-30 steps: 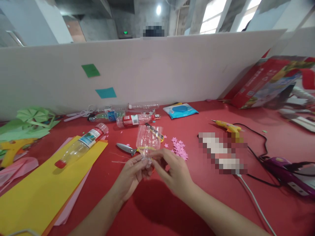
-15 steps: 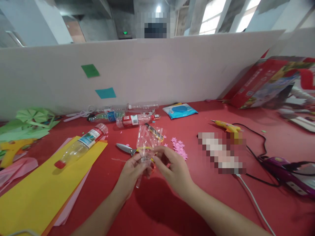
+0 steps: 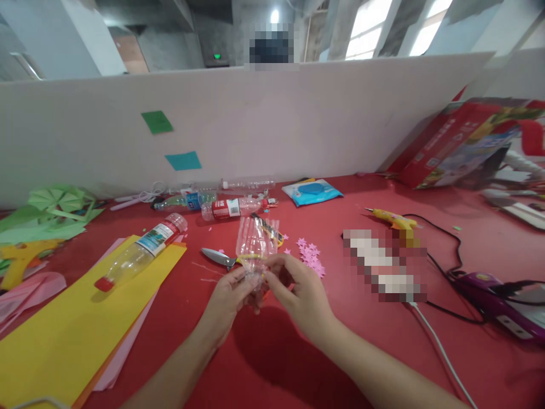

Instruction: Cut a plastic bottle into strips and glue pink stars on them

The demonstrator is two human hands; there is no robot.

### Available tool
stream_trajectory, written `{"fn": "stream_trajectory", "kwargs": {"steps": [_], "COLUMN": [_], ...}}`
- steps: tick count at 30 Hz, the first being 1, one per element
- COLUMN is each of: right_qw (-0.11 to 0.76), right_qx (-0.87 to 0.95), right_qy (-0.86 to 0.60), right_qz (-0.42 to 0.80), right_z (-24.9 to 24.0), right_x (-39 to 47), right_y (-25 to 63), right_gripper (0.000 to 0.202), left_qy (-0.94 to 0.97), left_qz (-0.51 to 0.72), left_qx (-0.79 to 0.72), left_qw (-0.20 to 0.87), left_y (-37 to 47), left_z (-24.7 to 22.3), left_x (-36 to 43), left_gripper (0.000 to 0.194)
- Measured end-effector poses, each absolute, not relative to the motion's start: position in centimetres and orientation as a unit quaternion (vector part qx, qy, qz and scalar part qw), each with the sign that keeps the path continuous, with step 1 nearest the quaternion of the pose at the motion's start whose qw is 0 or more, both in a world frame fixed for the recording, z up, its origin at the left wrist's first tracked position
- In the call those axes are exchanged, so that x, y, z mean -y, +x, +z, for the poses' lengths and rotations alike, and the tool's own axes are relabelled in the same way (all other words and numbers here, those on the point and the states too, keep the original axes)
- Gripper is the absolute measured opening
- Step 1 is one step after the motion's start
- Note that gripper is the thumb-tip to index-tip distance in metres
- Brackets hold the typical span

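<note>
In the middle of the head view, both of my hands hold a cut clear plastic bottle piece [image 3: 256, 237], its ribbed wide end pointing away from me. My left hand [image 3: 230, 298] closes round the narrow end from the left. From the right, my right hand [image 3: 300, 292] pinches the same end with thumb and fingers. Fingers hide much of that end. Scissors [image 3: 218, 257] with yellow handles lie on the table just beyond my hands, partly seen through the plastic. A black-and-yellow pen-like tool [image 3: 272, 230] lies behind the piece. Pink paper stars [image 3: 310, 257] are piled to its right.
Several plastic bottles [image 3: 227, 209] lie along the white partition [image 3: 276, 125]. Coloured paper sheets [image 3: 80, 335] spread at left under another bottle [image 3: 142, 250]. A blue wipes packet [image 3: 313, 193] lies at the back. At right are a yellow glue gun [image 3: 394, 218], cables and a purple power strip [image 3: 498, 304].
The bottle piece has turned in my hands, its wide end now showing more upright. A clear strip that stuck out below my fingers is out of sight. My hands have barely moved.
</note>
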State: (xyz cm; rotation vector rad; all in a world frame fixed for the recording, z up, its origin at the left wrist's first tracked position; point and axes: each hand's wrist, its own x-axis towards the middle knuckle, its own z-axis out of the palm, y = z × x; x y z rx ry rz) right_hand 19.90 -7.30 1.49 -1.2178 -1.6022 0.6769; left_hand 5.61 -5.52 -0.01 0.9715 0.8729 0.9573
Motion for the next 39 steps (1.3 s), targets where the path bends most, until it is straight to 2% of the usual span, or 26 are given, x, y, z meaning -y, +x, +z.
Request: {"fn": "stream_trajectory", "kwargs": {"steps": [13, 22, 34, 39], "right_qw": [0.493, 0.472, 0.472, 0.466], "right_qx": [0.655, 0.744, 0.763, 0.77], "right_qy": [-0.47, -0.427, -0.4, -0.403], "right_qz": [0.328, 0.203, 0.187, 0.166], "right_z": [1.81, 1.49, 1.06, 1.1], "right_x": [7.48, 7.48, 7.53, 7.52], "right_y": [19.83, 20.09, 19.91, 19.95], "right_gripper": [0.007, 0.013, 0.015, 0.016], "left_qy": [0.466, 0.433, 0.394, 0.365], "left_qz": [0.413, 0.408, 0.426, 0.439], "left_qx": [-0.404, -0.384, -0.331, -0.321], "left_qw": [0.67, 0.706, 0.744, 0.755], "left_y": [5.64, 5.51, 5.36, 5.42], "left_z": [-0.31, -0.28, -0.14, 0.0], "left_x": [5.57, 5.77, 5.91, 5.86], "left_gripper": [0.025, 0.023, 0.016, 0.019]}}
